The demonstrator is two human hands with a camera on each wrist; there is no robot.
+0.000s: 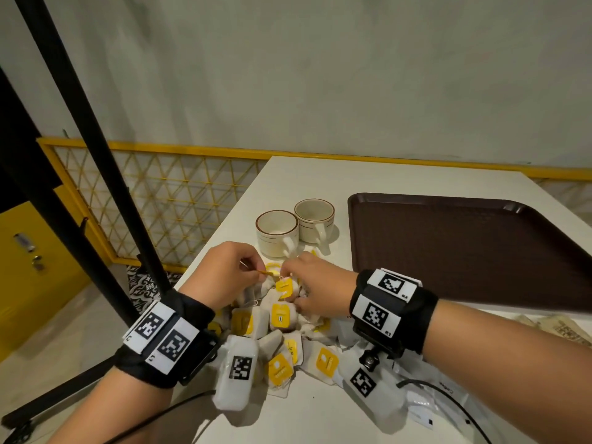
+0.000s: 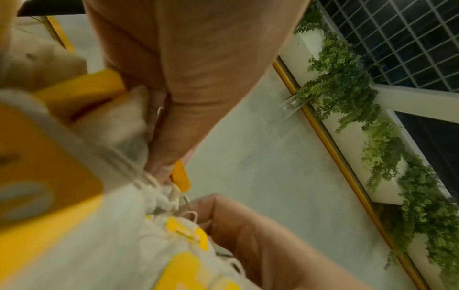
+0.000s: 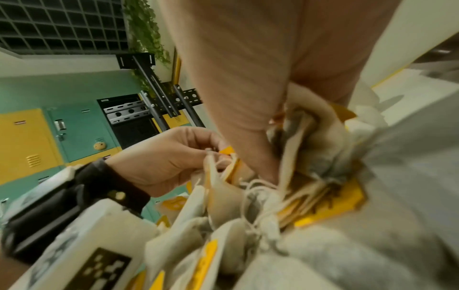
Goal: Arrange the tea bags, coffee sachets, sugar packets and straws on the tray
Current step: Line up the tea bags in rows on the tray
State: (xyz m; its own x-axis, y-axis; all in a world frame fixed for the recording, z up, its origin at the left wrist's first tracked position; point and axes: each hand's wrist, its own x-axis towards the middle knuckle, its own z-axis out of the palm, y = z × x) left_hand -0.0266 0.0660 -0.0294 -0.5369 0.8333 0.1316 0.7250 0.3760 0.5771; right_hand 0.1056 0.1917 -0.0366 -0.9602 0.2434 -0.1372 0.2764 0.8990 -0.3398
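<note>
A heap of tea bags (image 1: 280, 318) with yellow tags lies on the white table's near left. My left hand (image 1: 256, 273) pinches one yellow tag (image 1: 268, 273) at the heap's far edge; the left wrist view shows that tag (image 2: 180, 174) between finger and thumb. My right hand (image 1: 293, 285) is dug into the heap beside it, and in the right wrist view its fingers (image 3: 248, 109) curl round a bunch of tea bags (image 3: 313, 149). The brown tray (image 1: 464, 251) lies to the right, apart from both hands.
Two cream cups (image 1: 277, 232) (image 1: 315, 219) stand just beyond the hands, left of the tray. White sachets (image 1: 426, 405) lie near the front right, brown packets (image 1: 563, 328) at the right edge. A black stand (image 1: 105, 174) and yellow railing (image 1: 153, 200) flank the table's left.
</note>
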